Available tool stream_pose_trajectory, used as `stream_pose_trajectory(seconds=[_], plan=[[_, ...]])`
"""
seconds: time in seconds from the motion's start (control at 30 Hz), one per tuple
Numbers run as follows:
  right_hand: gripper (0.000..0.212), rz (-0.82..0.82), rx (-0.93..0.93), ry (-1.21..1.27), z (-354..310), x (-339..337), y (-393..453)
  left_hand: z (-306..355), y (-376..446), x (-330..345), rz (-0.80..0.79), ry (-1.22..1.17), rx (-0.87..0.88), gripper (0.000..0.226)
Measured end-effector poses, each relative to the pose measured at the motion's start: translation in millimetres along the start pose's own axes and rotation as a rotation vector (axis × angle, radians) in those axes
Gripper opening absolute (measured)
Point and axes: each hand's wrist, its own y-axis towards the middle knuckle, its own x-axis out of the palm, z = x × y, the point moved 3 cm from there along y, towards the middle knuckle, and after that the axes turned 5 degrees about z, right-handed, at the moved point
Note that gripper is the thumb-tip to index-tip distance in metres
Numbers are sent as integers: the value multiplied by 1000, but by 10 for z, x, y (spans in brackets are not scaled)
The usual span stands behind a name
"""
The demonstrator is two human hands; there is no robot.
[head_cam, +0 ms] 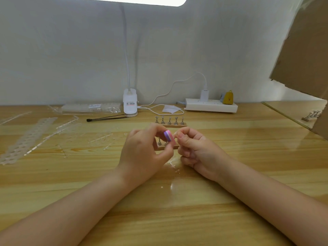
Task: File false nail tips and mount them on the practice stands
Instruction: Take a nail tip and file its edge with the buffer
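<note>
Head view looks down on a glossy pale wooden table [195,201] with both bare forearms reaching in from six o'clock. At the centre, the left hand [143,153] pinches a small block-shaped nail file with purple, pink and white layers [168,136] between thumb and fingertips, one end of it facing the camera. Just beside it at three o'clock, the right hand [195,150] is curled with thumb and forefinger pressed together at the file's edge; whatever they pinch is too small and clear to make out (a nail tip cannot be confirmed). Partly hidden behind the hands sits a wooden strip with small metal practice stands [162,145], and a second wooden strip carrying five bare metal stands [170,121] lies at twelve o'clock from the hands.

At eleven o'clock stands a white clip lamp base [130,102] bearing a printed label, its text too small to read. Left of it, a clear plastic bag of pale nail tips [90,107] has a white sticker, also illegible. A white power strip [211,105] with a plugged-in charger lies at one o'clock. Clear plastic sprues and perforated strips [28,139] are scattered at nine o'clock.
</note>
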Motion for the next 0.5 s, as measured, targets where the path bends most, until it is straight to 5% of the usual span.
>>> stream_pose_trajectory(seconds=[0.4,0.5], plan=[[10,11,0,26,-12,-2,-2,-76,4,-17,32,-363,-230,19],[11,4,-10,16,-17,-1,-12,-69,-22,25,-64,-345,-230,20]])
